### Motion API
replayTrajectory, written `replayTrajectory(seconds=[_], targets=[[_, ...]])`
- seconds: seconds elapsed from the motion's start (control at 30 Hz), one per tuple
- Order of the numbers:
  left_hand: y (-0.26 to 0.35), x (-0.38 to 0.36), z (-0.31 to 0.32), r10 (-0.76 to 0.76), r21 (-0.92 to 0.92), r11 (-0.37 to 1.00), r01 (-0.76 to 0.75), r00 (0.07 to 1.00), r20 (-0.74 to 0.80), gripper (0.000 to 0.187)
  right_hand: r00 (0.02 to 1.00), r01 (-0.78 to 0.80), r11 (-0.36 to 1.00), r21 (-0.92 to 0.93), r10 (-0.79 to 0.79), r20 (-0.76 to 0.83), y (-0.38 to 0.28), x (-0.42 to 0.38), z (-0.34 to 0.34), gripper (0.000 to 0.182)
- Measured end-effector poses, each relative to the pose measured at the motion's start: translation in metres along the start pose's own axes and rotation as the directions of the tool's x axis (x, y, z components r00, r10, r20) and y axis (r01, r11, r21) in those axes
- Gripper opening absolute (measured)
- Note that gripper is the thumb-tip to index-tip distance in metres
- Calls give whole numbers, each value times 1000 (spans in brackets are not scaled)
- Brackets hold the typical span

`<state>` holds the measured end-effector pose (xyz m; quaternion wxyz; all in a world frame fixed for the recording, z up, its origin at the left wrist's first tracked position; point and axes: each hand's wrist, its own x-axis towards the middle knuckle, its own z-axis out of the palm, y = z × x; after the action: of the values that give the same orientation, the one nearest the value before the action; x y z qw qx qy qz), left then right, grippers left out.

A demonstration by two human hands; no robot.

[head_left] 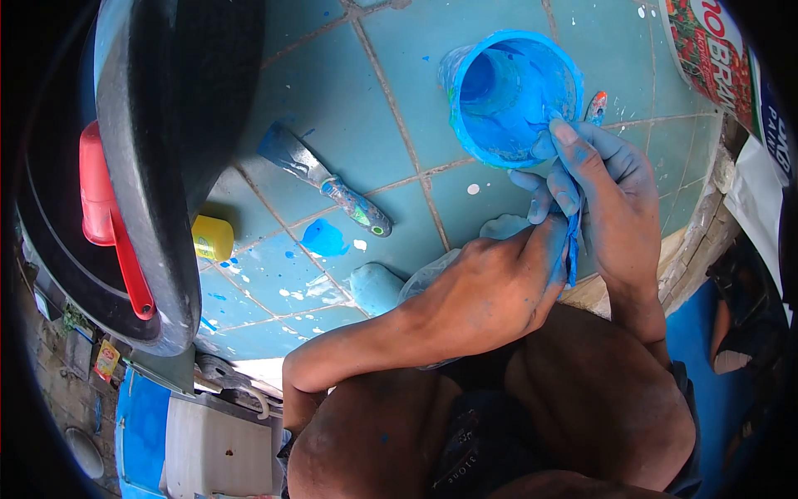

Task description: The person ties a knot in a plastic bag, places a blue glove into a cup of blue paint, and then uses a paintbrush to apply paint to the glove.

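Observation:
A thin, crumpled blue strip (573,254), perhaps plastic or cloth, runs between my hands. My left hand (503,287) is closed on it, knuckles up. Smeared with blue paint, my right hand (607,179) has its fingers curled around the strip's upper part, the thumb bent over beside the bucket rim. Just beyond the fingertips, a blue paint-coated bucket (474,137) lies tipped, its mouth facing me. Pale blue lumps (376,289) sit on the tiles near my left forearm, beside a clear plastic bag (428,273). What my fingertips grip is partly hidden.
A paint-stained putty knife (324,179) lies on the blue tiles (357,100), near a blue paint spill (325,239). At left stand a large black tub (150,166) with a red dipper (100,195) and a yellow container (213,238). A printed paint tub (706,58) is at right.

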<state>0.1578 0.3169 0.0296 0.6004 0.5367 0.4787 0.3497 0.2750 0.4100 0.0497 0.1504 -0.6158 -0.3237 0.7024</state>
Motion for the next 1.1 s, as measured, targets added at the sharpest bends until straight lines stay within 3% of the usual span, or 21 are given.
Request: replayTrajectory(seconds=[0.13,0.73,1.03,1.1], targets=[[-3,-1,2,54,58,997,-52,998,-22,35,1000,-10,1000,-15,10,-4,0,2,0,24],[0,-2,-3,24,130,991,-29,999,35,31,999,33,999,-27,-34,-37,-2,4,-2,22],[0,-3,-2,62,142,988,-62,998,4,34,994,109,994,-18,-109,-3,-4,5,0,29],[1,-3,-3,64,127,990,-64,998,5,34,995,92,993,-67,-94,-21,-3,6,-1,23]])
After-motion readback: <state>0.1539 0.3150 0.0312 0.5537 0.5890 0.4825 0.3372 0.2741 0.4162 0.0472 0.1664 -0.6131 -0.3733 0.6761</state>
